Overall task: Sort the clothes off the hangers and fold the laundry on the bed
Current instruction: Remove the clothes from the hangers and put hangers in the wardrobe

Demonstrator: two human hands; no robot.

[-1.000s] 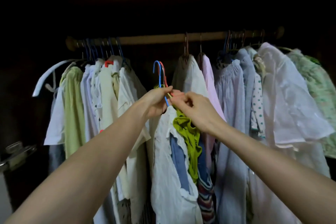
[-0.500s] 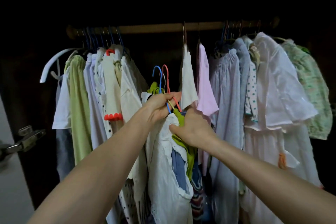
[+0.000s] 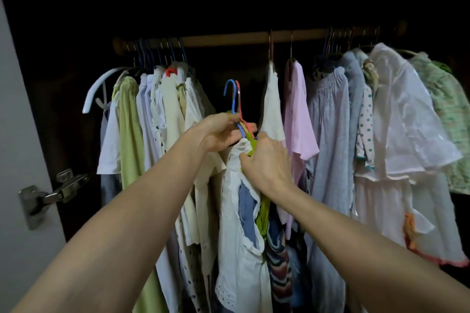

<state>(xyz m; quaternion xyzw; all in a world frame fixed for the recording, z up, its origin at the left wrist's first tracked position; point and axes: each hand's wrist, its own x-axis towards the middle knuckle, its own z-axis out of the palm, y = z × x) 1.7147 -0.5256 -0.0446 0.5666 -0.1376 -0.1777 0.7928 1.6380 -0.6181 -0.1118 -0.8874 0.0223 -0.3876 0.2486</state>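
The bunch of clothes you are working on hangs in front of the wardrobe, off the wooden rail (image 3: 229, 40), in the gap between the two groups of garments that hang from it. Two hangers carry it: a blue hanger (image 3: 232, 99) and a red hanger (image 3: 240, 104), their hooks free in the air side by side, well below the rail. Your left hand (image 3: 220, 132) grips both hangers just under the hooks, fingers curled round their necks. Your right hand (image 3: 268, 162) is closed on the top of the bunch, pinching the white embroidered garment (image 3: 239, 249) and the lime green garment (image 3: 263, 213) at the collar, just below your left hand. A blue garment (image 3: 246, 211) shows through the white one's opening, and a striped garment (image 3: 278, 264) hangs behind.

On the rail to the left hang a light green garment (image 3: 131, 140) and several white and cream pieces, with a white plastic hanger (image 3: 99, 89) sticking out at the end. To the right hang a pink shirt (image 3: 297, 119), pale blue trousers (image 3: 328, 134) and a sheer white blouse (image 3: 404, 119). A metal door hinge (image 3: 50, 193) sits at the left edge.
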